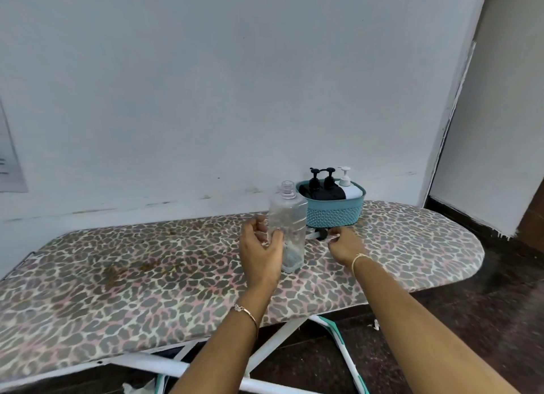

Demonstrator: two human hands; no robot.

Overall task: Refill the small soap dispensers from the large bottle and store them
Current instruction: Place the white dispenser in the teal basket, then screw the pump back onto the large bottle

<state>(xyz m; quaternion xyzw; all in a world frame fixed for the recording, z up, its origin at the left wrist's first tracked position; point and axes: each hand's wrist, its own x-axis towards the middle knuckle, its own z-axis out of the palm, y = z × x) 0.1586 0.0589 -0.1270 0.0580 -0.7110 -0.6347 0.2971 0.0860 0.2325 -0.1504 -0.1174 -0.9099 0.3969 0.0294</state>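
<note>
Left hand [260, 248] holds ribbed clear-plastic bottle [290, 217] — right hand [345, 244] perhaps pinching pump [320, 234].

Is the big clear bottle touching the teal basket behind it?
Apart. In the head view the clear bottle stands upright with its base well nearer the camera than the teal basket; patterned cover shows between their bases.

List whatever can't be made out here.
Head view:
Fill of the two black pump dispensers and white pump dispenser: hidden by the teal perforated plastic basket.
Whether the right hand grips the black pump cap: fingers blurred.
Paper sheet on the wall: cut off by left edge, print blurred.
</note>
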